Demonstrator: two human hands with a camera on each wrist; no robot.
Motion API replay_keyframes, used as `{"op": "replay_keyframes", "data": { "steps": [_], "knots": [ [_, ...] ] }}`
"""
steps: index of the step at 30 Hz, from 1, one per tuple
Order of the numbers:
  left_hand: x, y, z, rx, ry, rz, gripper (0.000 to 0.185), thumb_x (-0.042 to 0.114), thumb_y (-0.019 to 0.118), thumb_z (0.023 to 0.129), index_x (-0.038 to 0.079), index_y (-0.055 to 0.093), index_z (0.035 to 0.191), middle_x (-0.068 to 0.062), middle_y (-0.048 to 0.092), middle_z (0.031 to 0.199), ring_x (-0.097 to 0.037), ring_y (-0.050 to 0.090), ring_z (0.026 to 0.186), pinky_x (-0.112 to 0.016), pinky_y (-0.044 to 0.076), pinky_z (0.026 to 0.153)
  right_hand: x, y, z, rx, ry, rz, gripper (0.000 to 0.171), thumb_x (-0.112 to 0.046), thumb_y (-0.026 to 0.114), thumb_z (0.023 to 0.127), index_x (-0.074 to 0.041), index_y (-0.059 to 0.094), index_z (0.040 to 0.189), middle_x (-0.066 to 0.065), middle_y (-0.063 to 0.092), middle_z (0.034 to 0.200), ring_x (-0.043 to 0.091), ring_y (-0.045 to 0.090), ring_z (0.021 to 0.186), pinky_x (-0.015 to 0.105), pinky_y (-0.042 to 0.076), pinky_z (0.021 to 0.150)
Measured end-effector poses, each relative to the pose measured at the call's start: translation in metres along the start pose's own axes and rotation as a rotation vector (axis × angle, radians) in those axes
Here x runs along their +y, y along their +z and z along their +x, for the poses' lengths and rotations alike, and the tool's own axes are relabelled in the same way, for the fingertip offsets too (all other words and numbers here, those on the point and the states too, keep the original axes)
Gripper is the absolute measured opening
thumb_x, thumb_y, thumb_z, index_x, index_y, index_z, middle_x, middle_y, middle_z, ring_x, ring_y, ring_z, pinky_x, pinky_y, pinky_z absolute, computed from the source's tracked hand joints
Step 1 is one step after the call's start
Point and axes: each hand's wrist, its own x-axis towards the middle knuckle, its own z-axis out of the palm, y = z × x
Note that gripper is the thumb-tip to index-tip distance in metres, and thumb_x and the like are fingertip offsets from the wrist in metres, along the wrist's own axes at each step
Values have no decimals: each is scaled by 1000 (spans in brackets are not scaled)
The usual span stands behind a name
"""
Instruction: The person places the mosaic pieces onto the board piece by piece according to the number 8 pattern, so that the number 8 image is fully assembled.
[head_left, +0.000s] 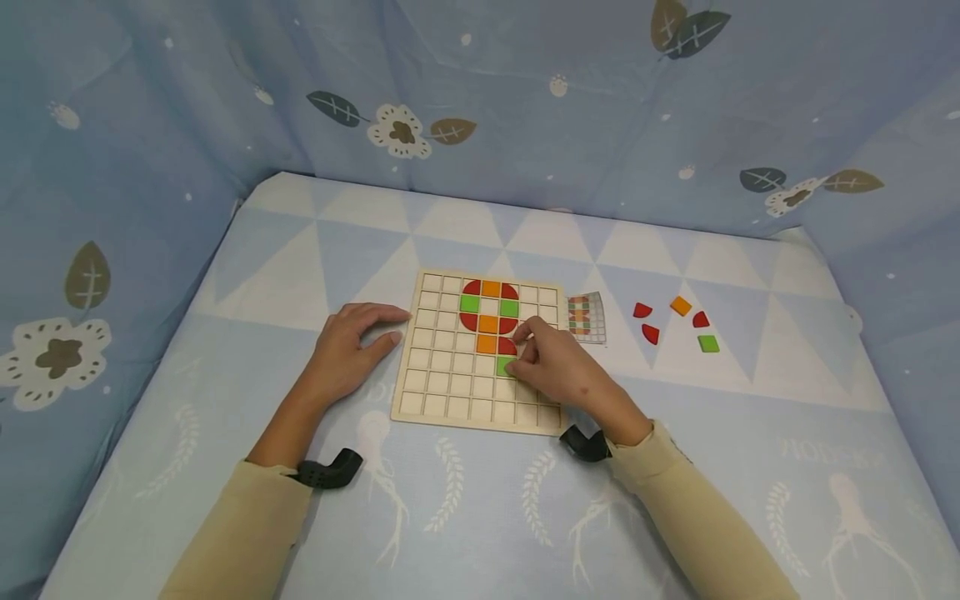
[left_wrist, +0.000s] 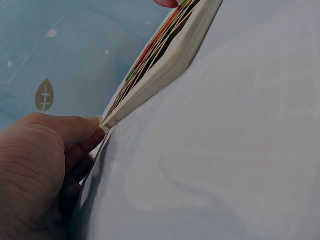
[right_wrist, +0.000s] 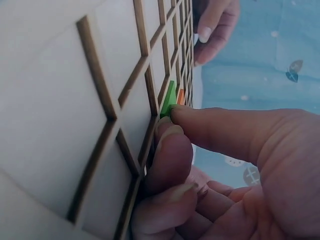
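Note:
A wooden grid board (head_left: pixel 437 383) lies on the table, with red quarter-round, orange and green tiles set in its upper and middle cells. My right hand (head_left: pixel 551 360) is over the board's right half, thumb and index finger pinching a green square tile (right_wrist: pixel 169 101) at a cell below a red quarter-round tile (head_left: pixel 506 346). In the right wrist view this tile stands slightly tilted above the grid. My left hand (head_left: pixel 345 346) rests at the board's left side, fingers relaxed; in the left wrist view, fingertips (left_wrist: pixel 100 121) are right at the board's edge.
Right of the board lies a small printed pattern card (head_left: pixel 592 318). Farther right are loose tiles: three red quarter-rounds, including one red tile (head_left: pixel 650 334), an orange square (head_left: pixel 681 306) and a green square (head_left: pixel 708 343). A blue patterned curtain (head_left: pixel 510 108) hangs behind the table.

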Motion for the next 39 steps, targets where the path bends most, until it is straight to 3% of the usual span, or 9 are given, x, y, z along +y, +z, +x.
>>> {"op": "replay_keyframes", "data": {
  "steps": [15, 26, 33, 39],
  "knots": [
    [1, 0, 0, -2, 7, 6, 31, 36, 60, 96, 28, 63, 125, 10, 56, 129, -16, 40, 128, -48, 28, 105, 1, 0, -1, 17, 7, 0, 27, -25, 67, 91, -9, 55, 109, -4, 62, 74, 15, 56, 66, 32, 48, 66],
    [1, 0, 0, 4, 9, 15, 31, 35, 61, 96, 28, 63, 125, 10, 56, 129, -17, 38, 130, -48, 26, 107, 22, -14, -19, 132, -50, 28, 14, -26, 65, 93, -18, 59, 103, -5, 61, 82, 13, 56, 74, 30, 49, 66],
    [2, 0, -1, 0, -5, 20, 30, 34, 61, 95, 29, 63, 125, 10, 56, 129, -16, 38, 130, -48, 27, 107, 50, -42, -41, 201, 34, -17, 15, -30, 63, 94, -18, 61, 104, -3, 62, 87, 15, 56, 80, 34, 47, 71],
    [2, 0, 0, -4, 4, 21, 30, 35, 60, 96, 29, 62, 125, 10, 56, 129, -16, 38, 130, -48, 25, 107, 81, -69, -62, 245, 157, -107, 27, -36, 58, 96, -12, 60, 109, 3, 62, 99, 21, 56, 88, 37, 48, 73]
  ]
}}
